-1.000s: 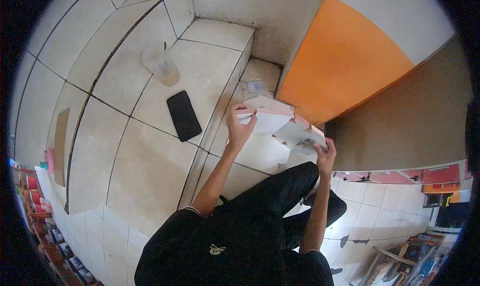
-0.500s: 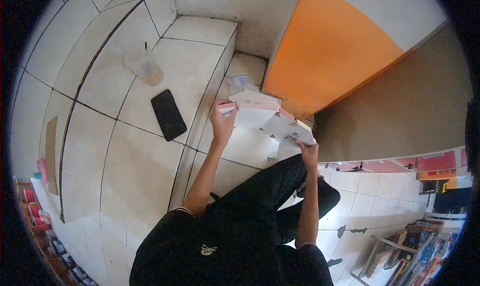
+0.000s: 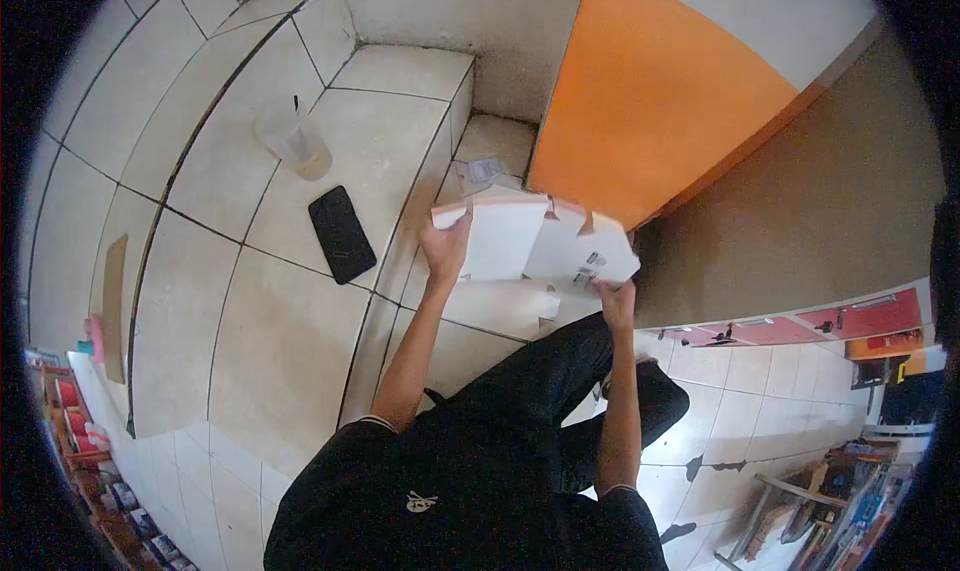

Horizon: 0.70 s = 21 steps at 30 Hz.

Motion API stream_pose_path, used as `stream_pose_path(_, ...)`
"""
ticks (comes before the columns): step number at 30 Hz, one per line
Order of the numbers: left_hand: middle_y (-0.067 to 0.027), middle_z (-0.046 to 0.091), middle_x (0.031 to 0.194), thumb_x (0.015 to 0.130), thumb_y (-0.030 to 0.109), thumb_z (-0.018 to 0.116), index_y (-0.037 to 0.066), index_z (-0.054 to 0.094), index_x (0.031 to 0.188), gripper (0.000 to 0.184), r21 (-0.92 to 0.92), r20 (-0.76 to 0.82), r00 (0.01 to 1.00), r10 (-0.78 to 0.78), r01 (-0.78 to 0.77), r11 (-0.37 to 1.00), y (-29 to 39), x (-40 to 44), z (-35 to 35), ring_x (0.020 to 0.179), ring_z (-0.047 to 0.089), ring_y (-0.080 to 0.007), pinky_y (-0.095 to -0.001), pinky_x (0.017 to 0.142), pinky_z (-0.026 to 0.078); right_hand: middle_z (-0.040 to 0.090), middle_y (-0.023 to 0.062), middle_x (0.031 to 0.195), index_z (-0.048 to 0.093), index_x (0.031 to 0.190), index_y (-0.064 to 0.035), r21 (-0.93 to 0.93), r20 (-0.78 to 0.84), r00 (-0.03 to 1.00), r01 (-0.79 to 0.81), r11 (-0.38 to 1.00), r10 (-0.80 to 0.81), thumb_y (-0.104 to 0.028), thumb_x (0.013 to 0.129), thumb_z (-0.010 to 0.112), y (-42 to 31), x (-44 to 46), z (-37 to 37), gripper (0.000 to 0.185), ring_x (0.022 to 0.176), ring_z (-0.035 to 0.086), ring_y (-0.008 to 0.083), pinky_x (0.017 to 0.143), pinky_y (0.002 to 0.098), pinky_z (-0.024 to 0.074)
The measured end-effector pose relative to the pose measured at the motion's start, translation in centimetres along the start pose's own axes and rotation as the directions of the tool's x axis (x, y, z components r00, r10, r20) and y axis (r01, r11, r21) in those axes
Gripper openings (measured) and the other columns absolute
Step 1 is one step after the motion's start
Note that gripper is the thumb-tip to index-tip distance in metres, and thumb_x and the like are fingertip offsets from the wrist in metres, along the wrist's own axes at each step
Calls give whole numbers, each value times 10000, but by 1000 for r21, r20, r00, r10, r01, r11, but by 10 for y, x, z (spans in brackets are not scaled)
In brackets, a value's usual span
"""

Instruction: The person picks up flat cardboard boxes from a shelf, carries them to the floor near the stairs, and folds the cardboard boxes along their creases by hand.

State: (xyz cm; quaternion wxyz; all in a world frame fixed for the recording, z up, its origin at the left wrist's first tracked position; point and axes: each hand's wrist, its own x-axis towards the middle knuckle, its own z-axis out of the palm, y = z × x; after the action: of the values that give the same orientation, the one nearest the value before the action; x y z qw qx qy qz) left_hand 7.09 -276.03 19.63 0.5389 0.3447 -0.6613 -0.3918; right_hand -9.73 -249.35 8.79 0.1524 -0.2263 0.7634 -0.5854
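Pale tiles cover the raised ledge (image 3: 290, 301) at left and the floor (image 3: 740, 391) at right, with an orange wall (image 3: 660, 101) on the far side. Between the ledge and that wall is the white carton (image 3: 500, 241), in front of the person, just beyond the near knee (image 3: 585, 346). It is partly unfolded, its upper edge tilted, and 2 broad panels now face up toward the camera.

0.5 s ago those panels were steeper and more shaded, and a far flap showed well above the upper edge; now only a sliver of it shows. Dark print on the right panel reads more plainly than before.

Both hands keep their grips. At the carton's left end, the left hand (image 3: 446, 249) pinches the pinkish edge, thumb on the near face. At the right end, the right hand (image 3: 614, 303) holds the lower corner, its fingers partly hidden.

On the ledge, the phone (image 3: 342, 234) lies flat and the cup (image 3: 305, 156) stands beyond it, both where they were. Just past the carton's far left corner lies a small packet (image 3: 485, 170). At far left rests a brown strip (image 3: 116, 309), with a pink thing (image 3: 94, 333) beside it.
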Motion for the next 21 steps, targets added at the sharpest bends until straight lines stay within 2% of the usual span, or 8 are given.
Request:
stream_pose_path(2,-65,669,733,763,131,721,-42,636,841,208,-2,40,994,-98,98,995,6,14,2,666,615,-124,-294,602,488,641,128,1075,530,1186,42,-28,-20,991,130,991,-131,-39,771,713,-3,11,-4,461,960,596,194,864,334,476)
stream_pose_path(5,-83,681,728,767,187,708,-40,650,829,242,-66,156,965,-213,225,972,-45,33,15,691,646,-154,-312,602,486,625,128,1100,477,1241,35,32,-26,994,110,993,-109,-13,776,687,-29,17,-4,513,979,590,203,884,337,467)
stream_pose_path(9,-129,692,792,733,224,731,-15,671,856,276,281,262,879,-398,324,903,-113,34,31,737,665,-214,-355,667,512,636,146,1034,497,1184,40,122,9,994,111,986,-113,-114,834,675,-15,27,14,422,955,606,204,821,338,494)
stream_pose_path(11,-149,693,805,716,245,746,-25,668,865,318,426,287,871,-399,257,868,-162,25,42,761,674,-261,-386,699,518,657,182,1001,530,1130,37,-154,18,996,-85,984,89,-57,778,689,-4,25,22,397,923,635,247,809,365,498)
stream_pose_path(13,-173,691,833,693,290,763,-35,657,921,411,569,288,771,-568,339,749,-208,16,51,759,670,-317,-414,729,519,660,206,984,533,1098,39,-214,-26,986,-165,963,163,-81,765,705,20,21,33,393,909,649,285,802,376,505)
stream_pose_path(14,-180,689,840,685,330,769,-31,658,931,450,565,283,858,-428,211,798,-211,9,50,764,667,-330,-416,736,518,659,213,983,537,1095,39,-233,-42,984,-180,956,175,-106,757,716,33,20,37,409,913,650,297,803,380,506)
stream_pose_path(17,-187,684,842,661,437,773,-18,670,920,533,631,232,902,-365,146,762,-238,6,56,776,662,-349,-411,743,516,653,227,997,548,1089,32,-302,-30,980,-199,932,199,-174,739,736,67,29,43,447,927,647,329,809,395,509)
stream_pose_path(21,-212,676,862,663,474,750,-46,661,885,573,576,285,818,-500,271,771,-233,8,55,834,656,-363,-435,741,512,667,196,997,580,1075,17,-300,-43,960,-277,913,277,-163,744,737,67,36,46,408,938,647,317,822,386,505)
